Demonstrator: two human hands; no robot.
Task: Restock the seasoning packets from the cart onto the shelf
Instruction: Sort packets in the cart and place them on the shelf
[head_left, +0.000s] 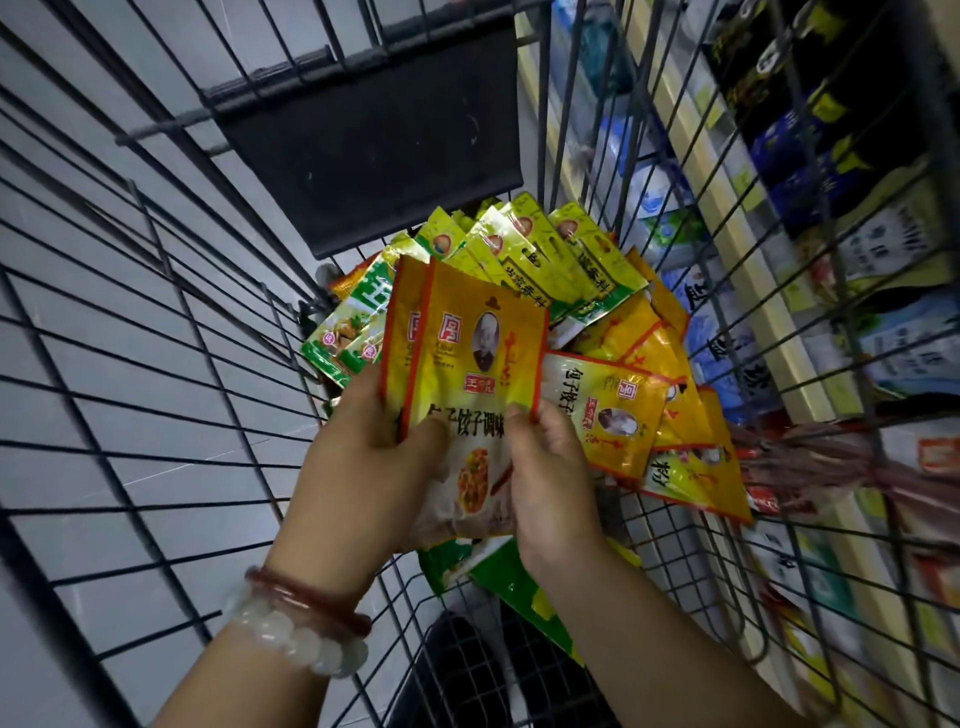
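Inside the wire cart (171, 332) I hold a small stack of yellow seasoning packets (467, 343) with red edges upright over the pile. My left hand (363, 457) grips the stack's lower left side, thumb on the front. My right hand (545, 467) pinches its lower right edge. Below and behind lie several loose packets: more yellow ones (649, 415) to the right, green-and-yellow ones (545, 254) at the back and a green one (519, 587) under my wrists.
The shelf (779, 322) runs along the right beyond the cart's wire side, stocked with blue, white and dark packets. The cart's black flap (374, 140) stands at the far end. Grey floor tiles show through the left wires.
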